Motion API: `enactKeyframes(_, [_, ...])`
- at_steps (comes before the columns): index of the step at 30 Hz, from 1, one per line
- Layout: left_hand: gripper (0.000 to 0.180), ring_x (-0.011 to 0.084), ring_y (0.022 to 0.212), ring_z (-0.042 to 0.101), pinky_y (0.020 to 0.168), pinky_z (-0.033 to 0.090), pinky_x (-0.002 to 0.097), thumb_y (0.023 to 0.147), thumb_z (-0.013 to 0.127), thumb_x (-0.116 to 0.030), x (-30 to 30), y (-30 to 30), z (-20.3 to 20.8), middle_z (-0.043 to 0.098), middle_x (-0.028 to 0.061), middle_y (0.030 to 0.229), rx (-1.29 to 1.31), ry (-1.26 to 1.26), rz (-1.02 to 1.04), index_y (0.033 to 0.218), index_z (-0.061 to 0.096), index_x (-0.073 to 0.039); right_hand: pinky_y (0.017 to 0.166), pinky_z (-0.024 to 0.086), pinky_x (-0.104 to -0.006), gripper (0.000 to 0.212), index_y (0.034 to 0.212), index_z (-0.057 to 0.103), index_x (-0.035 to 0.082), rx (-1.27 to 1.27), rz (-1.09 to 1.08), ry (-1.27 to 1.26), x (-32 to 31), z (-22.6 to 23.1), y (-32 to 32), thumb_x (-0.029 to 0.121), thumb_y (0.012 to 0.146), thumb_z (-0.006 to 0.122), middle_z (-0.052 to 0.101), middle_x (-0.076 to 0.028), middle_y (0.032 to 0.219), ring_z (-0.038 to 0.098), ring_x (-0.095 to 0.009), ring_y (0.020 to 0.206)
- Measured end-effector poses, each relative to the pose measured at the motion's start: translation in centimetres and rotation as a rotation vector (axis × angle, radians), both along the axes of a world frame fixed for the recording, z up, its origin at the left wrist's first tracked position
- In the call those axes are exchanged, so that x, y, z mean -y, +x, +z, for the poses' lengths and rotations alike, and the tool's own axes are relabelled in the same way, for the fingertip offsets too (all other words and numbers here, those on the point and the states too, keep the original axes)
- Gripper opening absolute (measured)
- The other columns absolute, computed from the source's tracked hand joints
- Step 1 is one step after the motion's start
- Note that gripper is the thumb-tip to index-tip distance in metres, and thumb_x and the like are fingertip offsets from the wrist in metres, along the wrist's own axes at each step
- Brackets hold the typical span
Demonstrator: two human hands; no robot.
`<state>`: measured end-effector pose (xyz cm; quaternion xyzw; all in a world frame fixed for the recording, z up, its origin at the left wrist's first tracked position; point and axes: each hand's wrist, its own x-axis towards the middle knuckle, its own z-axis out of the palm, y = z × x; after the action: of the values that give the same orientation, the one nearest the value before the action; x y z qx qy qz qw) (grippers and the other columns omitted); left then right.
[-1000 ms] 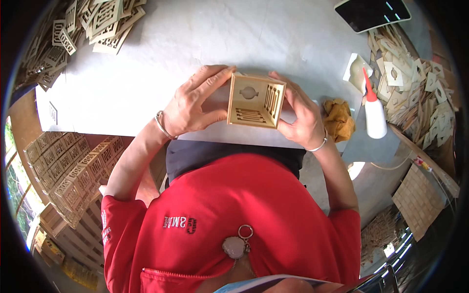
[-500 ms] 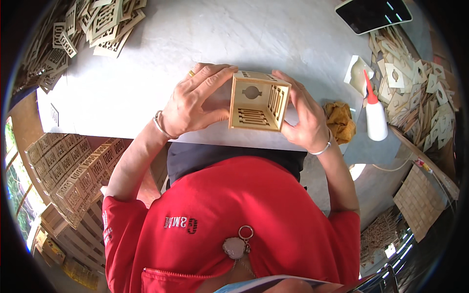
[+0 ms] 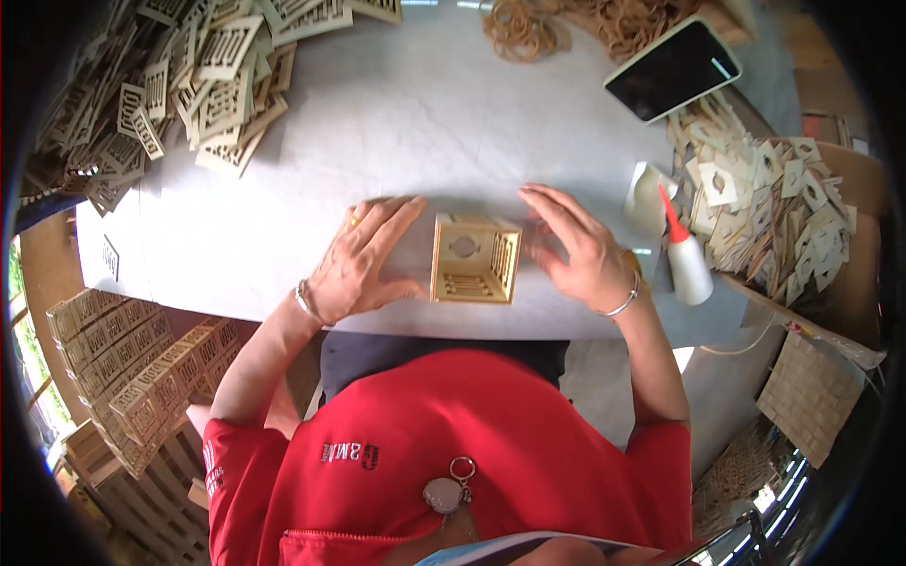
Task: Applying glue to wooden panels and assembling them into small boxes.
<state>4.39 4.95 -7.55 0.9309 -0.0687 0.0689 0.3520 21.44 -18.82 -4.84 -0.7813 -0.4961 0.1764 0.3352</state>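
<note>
A small wooden box (image 3: 475, 261) with slotted walls sits on the pale tabletop in front of me, its hollow side facing up toward me. A round cut-out with side notches shows in its far inner wall. To its left is my left hand (image 3: 363, 255), fingers stretched out and thumb near the box's wall. My right hand (image 3: 583, 250) stands apart on the other side, fingers spread, with its thumb smeared by motion. Neither hand grips the box.
Slotted wooden panels (image 3: 226, 104) are heaped at the far left. At right are a white glue bottle (image 3: 691, 269) with a red nozzle, loose cut-out pieces (image 3: 769, 203) and a phone (image 3: 672, 71). Rubber bands (image 3: 519, 33) lie at the back. Finished-looking boxes (image 3: 142, 363) are stacked lower left.
Both hands have let go of the box and moved apart from it. The box, held up before, now rests on the tabletop. The view has shifted, showing more of the table's far side.
</note>
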Motion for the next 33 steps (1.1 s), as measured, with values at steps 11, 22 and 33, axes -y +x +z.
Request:
enactKeyframes(11, [0.083,0.0329,0.108,0.052,0.092,0.043,0.0399,0.065,0.080,-0.038,-1.4,-1.4,2.5,0.052,0.0171,0.123,-0.065,-0.093,0.174,0.130,0.046,0.001,0.060,0.051,-0.0348,0.017,0.095,0.066,0.011,0.546,-0.237,0.089,-10.0,-4.2,10.9,0.007,0.077,0.067,0.059,-0.005,0.087,0.061,-0.025,0.070])
enactKeyframes(22, [0.049,0.0294,0.100,0.058,0.083,0.050,0.0360,0.076,0.074,-0.018,-2.1,0.2,2.9,0.057,0.0139,0.118,0.002,-0.261,0.302,0.119,0.056,-0.003,0.065,0.048,-0.0361,0.006,0.081,0.068,0.011,0.676,-0.247,0.258,-8.2,-2.6,12.0,0.011,0.075,0.065,0.064,-0.002,0.079,0.059,-0.024,0.074])
enactKeyframes(33, [0.038,0.0241,0.100,0.059,0.078,0.050,0.0327,0.083,0.068,-0.016,-1.2,0.7,3.5,0.057,0.0139,0.119,-0.010,-0.360,0.284,0.116,0.058,-0.001,0.067,0.049,-0.0366,0.011,0.085,0.063,0.005,0.534,-0.107,0.029,-5.1,-2.5,8.6,0.006,0.074,0.065,0.064,-0.008,0.077,0.060,-0.026,0.074])
